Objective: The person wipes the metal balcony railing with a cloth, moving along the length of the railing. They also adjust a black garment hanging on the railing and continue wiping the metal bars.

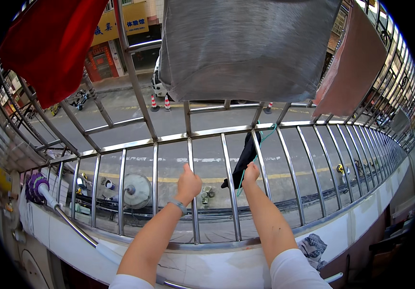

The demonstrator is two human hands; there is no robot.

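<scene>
My left hand [188, 183], a grey band at its wrist, is closed around an upright stainless steel bar [195, 224] of the balcony railing. Further right, my right hand [251, 174] is closed on a thin green hanger [241, 182], whose looped end reaches up to the top rail. A black cloth item [245, 159] hangs beside the hanger, partly behind the bars. My right fingertips are hidden from view. Above both hands hangs a large grey cloth [243, 54].
Left hangs a red cloth [54, 47], right a pinkish-brown one [353, 68]. A purple-headed mop [36, 188] leans on the tiled ledge [214, 265]. A patterned cloth [313, 249] lies right. Below the railing run cables [283, 208] and a street [207, 148] with traffic cones [167, 103].
</scene>
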